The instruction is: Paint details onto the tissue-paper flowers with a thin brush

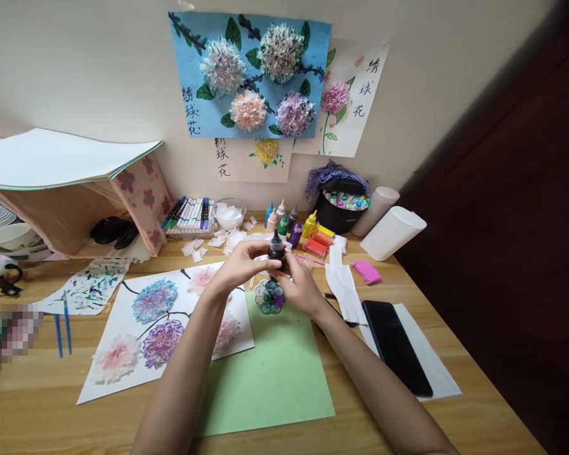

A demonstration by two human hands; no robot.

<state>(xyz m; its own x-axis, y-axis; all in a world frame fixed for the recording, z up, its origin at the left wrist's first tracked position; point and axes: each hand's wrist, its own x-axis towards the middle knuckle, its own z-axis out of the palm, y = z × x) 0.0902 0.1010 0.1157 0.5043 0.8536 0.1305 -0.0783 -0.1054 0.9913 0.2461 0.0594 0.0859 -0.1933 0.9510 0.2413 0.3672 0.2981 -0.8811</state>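
Both hands are around a small black paint bottle [275, 249], which stands upright with its pointed tip up. My left hand [246, 262] curls round its left side, thumb across the front. My right hand [298, 283] holds it from the right, low down. Just below the hands is a flower-shaped palette [269, 298] with green, purple and white paint, at the top of a green sheet [270, 379]. Left of it, partly behind my left forearm, lies white paper [180, 368] with blue, purple and pink tissue flowers and dark branches.
Several paint bottles [310, 224], a bowl of tissue [229, 213] and markers [189, 213] stand at the back. A black phone [397, 347] lies right, near a pink packet [367, 272]. Two blue brushes [62, 325] and a stained sheet [88, 287] are left. Flower pictures [251, 76] hang on the wall.
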